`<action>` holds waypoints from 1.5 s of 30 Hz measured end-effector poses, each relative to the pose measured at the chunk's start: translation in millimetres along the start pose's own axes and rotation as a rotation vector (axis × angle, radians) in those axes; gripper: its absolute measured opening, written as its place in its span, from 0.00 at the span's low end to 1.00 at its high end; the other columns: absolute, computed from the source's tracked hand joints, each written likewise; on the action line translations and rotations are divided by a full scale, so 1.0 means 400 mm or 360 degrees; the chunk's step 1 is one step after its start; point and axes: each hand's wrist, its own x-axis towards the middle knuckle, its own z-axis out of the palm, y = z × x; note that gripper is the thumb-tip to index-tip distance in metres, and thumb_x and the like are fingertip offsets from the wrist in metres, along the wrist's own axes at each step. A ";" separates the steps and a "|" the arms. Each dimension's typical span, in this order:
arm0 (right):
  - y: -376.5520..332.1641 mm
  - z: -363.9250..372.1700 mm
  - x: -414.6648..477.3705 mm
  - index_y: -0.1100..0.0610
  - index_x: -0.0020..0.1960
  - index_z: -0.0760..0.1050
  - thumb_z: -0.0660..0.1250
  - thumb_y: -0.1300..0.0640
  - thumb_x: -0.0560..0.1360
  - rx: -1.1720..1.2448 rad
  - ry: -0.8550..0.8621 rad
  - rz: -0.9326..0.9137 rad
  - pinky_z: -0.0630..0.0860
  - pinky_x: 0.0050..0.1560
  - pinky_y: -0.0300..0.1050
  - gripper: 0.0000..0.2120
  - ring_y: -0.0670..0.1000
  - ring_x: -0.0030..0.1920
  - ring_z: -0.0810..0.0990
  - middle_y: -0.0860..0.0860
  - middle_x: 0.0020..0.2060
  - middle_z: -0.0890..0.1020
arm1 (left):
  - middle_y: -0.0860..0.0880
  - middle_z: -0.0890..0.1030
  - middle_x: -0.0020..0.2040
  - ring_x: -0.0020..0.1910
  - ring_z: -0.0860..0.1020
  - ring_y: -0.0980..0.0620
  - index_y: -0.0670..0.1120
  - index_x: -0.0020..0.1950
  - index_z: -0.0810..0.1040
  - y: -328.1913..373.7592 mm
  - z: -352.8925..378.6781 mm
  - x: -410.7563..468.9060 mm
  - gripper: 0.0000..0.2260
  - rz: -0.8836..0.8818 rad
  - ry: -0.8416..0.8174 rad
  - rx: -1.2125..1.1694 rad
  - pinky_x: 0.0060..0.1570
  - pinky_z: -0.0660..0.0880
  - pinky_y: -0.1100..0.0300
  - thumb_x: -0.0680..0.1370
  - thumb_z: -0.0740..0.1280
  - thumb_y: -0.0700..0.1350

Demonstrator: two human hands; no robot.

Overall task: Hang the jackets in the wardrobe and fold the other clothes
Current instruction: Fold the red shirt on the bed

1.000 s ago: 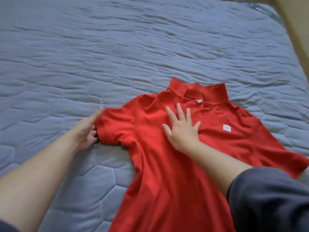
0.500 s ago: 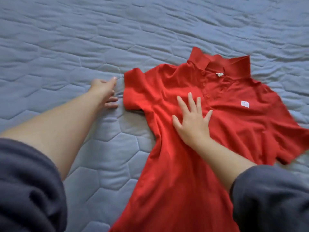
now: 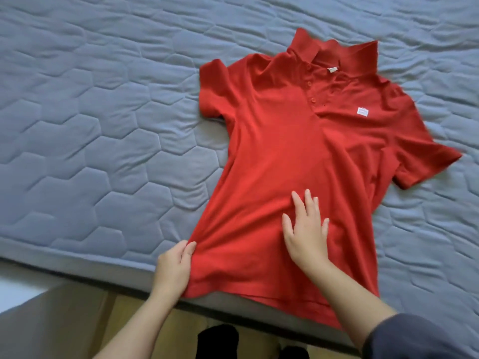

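Note:
A red polo shirt [image 3: 282, 141] lies face up on the blue quilted mattress [image 3: 103, 125], collar at the far end, both short sleeves spread out. Its hem hangs slightly over the near edge of the bed. My left hand [image 3: 173, 268] pinches the shirt's lower left side seam near the hem, and the fabric bunches there. My right hand [image 3: 305, 229] lies flat on the lower middle of the shirt, fingers spread, holding nothing.
The mattress's near edge [image 3: 77, 265] runs across the bottom of the view. Below it are a wooden floor [image 3: 181, 325] and dark feet [image 3: 217, 340]. A pale surface [image 3: 15, 288] shows at the lower left.
My left hand left the shirt's left sleeve and came back to grip the lower left side. My right hand slid down from the chest to the lower middle. The view shifted toward the bed's edge.

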 end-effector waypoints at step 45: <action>0.494 0.010 -0.351 0.61 0.57 0.76 0.60 0.67 0.73 0.0596 0.0779 0.0600 0.72 0.54 0.52 0.14 0.62 0.51 0.79 0.61 0.50 0.82 | 0.33 0.80 0.42 0.42 0.78 0.32 0.46 0.56 0.74 -0.079 -0.112 -0.073 0.14 0.0748 -0.0059 0.0937 0.37 0.68 0.49 0.77 0.55 0.49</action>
